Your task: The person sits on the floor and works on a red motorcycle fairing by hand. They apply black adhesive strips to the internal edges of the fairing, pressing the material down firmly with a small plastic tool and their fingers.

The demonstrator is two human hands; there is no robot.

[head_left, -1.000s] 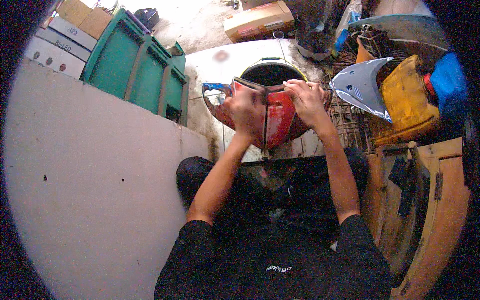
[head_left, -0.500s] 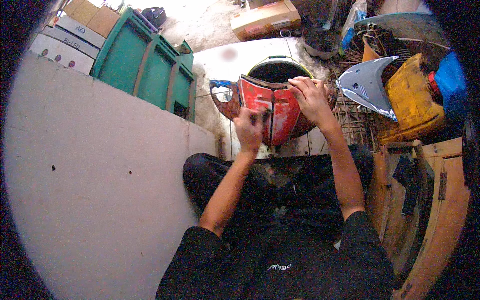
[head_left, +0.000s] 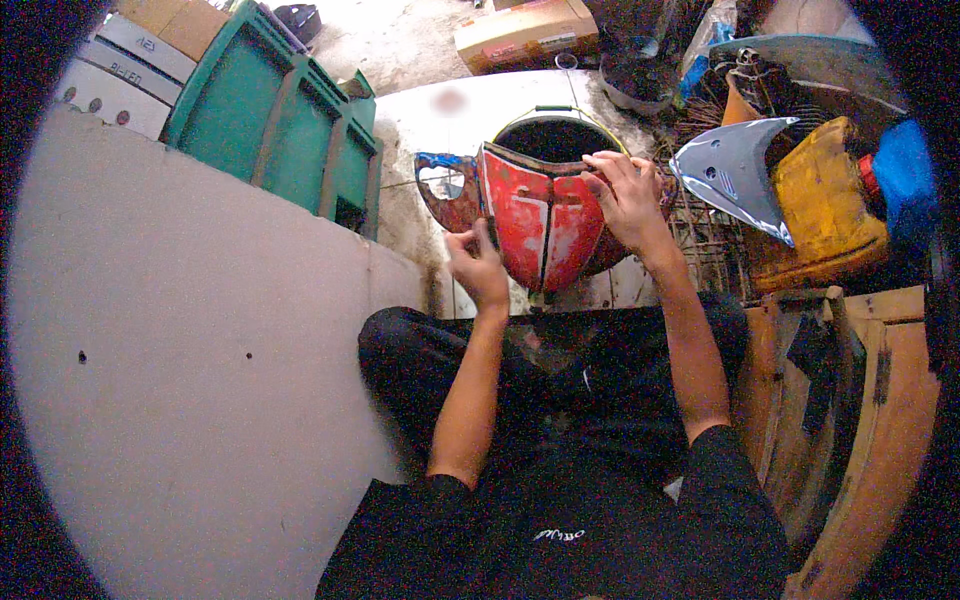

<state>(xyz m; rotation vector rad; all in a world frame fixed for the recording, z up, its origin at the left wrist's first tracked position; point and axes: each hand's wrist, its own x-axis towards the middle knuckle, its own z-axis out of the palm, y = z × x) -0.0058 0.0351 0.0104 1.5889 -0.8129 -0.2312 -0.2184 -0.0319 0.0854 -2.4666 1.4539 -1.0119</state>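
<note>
A red motorcycle body panel point(head_left: 521, 215) with patchy, worn paint and a dark centre seam leans against a black bucket point(head_left: 560, 140). From its left side juts a brown and blue wing with a cut-out point(head_left: 457, 205). My right hand point(head_left: 628, 198) grips the panel's upper right edge, fingers bent over the rim. At the lower left edge my left hand point(head_left: 478, 268) is closed in a pinch, with a small dark piece point(head_left: 490, 235) between the fingers and the panel. What that piece is, I cannot make out.
A grey glossy panel point(head_left: 735, 170) and a yellow jerrycan point(head_left: 830, 205) stand to the right, above a wooden frame point(head_left: 890, 370). On the left are a pale wall point(head_left: 200, 330) and a green cabinet point(head_left: 245, 110). A cardboard box point(head_left: 525, 35) lies on the floor beyond.
My left hand has moved left and slightly down, from the panel's face to its left edge, with the dark piece. My right hand stays on the upper right rim.
</note>
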